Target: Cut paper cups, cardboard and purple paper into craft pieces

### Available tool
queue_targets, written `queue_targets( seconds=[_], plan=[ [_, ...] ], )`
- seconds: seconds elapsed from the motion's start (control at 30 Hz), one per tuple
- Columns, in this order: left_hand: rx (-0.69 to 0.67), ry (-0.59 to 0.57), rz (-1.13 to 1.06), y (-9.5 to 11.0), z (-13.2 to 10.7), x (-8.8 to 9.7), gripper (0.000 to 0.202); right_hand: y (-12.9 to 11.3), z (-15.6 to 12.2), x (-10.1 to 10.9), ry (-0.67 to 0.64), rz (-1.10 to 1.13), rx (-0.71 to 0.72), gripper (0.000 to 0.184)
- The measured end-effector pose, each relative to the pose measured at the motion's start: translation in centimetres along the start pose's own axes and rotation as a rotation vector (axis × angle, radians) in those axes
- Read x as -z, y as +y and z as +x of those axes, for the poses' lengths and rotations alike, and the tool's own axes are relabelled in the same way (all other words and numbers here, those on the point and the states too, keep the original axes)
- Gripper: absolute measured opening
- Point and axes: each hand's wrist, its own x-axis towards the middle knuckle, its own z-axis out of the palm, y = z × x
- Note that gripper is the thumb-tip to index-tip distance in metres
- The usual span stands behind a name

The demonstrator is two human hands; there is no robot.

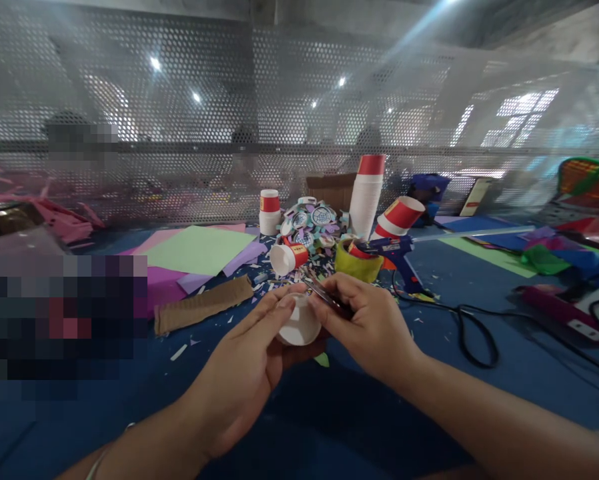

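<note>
A white paper cup [299,323], its open mouth tilted towards me, sits between both hands in the middle of the view. My left hand [254,360] is closed around the cup's left side, thumb on the rim. My right hand [367,320] grips what look like scissors [329,297], with silvery blades lying at the cup's far rim; the handles are mostly hidden by the fingers. Just beyond, a red and white paper cup [288,259] lies on its side before a heap of decorated round pieces [309,223].
A blue glue gun [392,253] rests at a yellow roll [357,263], its black cable [472,333] looping right. Stacked cups [367,197] stand behind. Brown cardboard [204,305] and coloured sheets [194,250] lie left. Paper scraps litter the blue table [329,420]. Perforated metal [204,133] rises beyond.
</note>
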Motion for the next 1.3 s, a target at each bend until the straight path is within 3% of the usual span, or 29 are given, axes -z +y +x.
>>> queue_targets(
  seconds=[0.23,0.63,0.9,1.1,1.3],
  plan=[
    [0.111,-0.087,-0.024,0.51,-0.05,0.33,0.032,-0.13,0.13,0.05,0.014,-0.045,-0.007,0.014],
    [0.053,-0.206,-0.047,0.19,-0.24,0.61,0.025,-0.17,0.13,0.00,0.019,-0.036,-0.001,0.011],
    [0.058,-0.206,-0.022,0.23,-0.29,0.49,0.023,-0.17,0.18,0.05,0.016,-0.009,-0.012,0.011],
    [0.081,-0.104,0.042,0.11,-0.40,0.51,0.023,-0.24,0.15,-0.03,-0.008,0.001,-0.024,0.015],
    [0.139,-0.185,0.039,0.21,-0.40,0.64,0.034,-0.26,0.16,-0.17,-0.019,-0.008,-0.027,0.013]
  ],
)
